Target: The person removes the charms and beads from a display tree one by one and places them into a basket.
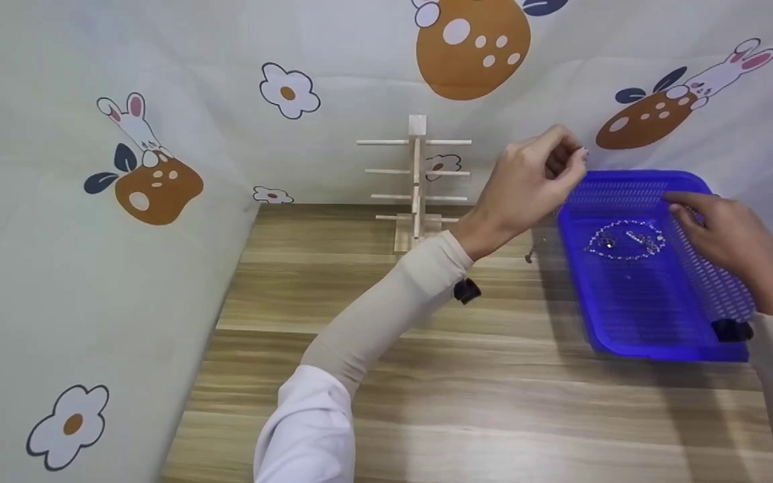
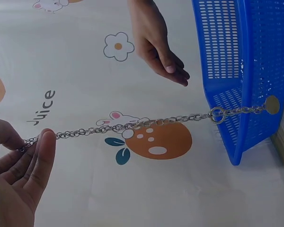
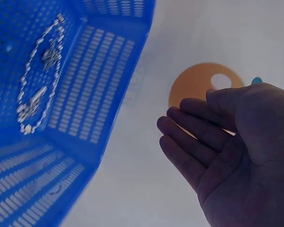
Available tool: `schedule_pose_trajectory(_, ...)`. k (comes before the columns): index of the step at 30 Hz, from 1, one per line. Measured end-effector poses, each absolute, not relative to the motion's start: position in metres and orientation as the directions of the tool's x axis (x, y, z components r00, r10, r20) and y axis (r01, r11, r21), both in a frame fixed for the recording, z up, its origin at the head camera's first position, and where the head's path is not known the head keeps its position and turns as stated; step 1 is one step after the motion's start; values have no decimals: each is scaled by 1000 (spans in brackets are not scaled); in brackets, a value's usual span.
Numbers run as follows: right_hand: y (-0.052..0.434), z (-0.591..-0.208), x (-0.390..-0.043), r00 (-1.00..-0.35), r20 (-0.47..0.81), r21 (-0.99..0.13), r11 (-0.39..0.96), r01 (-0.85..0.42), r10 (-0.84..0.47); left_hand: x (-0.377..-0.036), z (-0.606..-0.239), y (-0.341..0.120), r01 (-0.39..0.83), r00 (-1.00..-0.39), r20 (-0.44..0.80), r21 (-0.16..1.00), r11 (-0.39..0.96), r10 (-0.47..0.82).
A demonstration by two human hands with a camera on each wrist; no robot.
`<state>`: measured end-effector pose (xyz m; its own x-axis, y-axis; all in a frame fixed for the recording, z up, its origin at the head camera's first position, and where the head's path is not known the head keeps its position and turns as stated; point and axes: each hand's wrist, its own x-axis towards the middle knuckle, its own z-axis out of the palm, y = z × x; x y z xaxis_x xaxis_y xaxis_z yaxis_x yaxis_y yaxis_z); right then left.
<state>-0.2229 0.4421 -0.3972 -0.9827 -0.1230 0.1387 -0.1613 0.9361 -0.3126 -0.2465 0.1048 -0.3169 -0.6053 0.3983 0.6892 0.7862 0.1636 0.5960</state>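
Observation:
In the left wrist view, my left hand (image 2: 26,175) pinches one end of a silver chain (image 2: 165,121) between thumb and fingers. A metal ring (image 2: 217,115) and a round, flat disc (image 2: 272,104) are at its far end. From the head view, this left hand (image 1: 527,181) is raised by the near left rim of a blue basket (image 1: 635,315), and the chain dangles below it. My right hand (image 3: 246,142) holds nothing, its fingers loosely extended above the basket's right side. A beaded necklace (image 3: 24,80) lies inside the basket, looped around two small heaps of jewellery (image 3: 51,56).
A wooden rack (image 1: 417,174) with several pairs of horizontal pegs stands at the back of the wood-grain table (image 1: 427,376), left of my left hand. Behind it hangs a printed cloth (image 1: 333,40), which also covers the left side.

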Motion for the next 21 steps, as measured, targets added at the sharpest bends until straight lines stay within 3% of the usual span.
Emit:
schedule_pose_trajectory(12,485,-413,-206,-992,124,-288,955,-69,-34,-248,-296,133,735,-665,582,619,275,468)
schedule_pose_trajectory(21,512,-428,-194,-994,107,-320,946,-52,-18,-246,-289,158,736,-653,549,622,268,521)
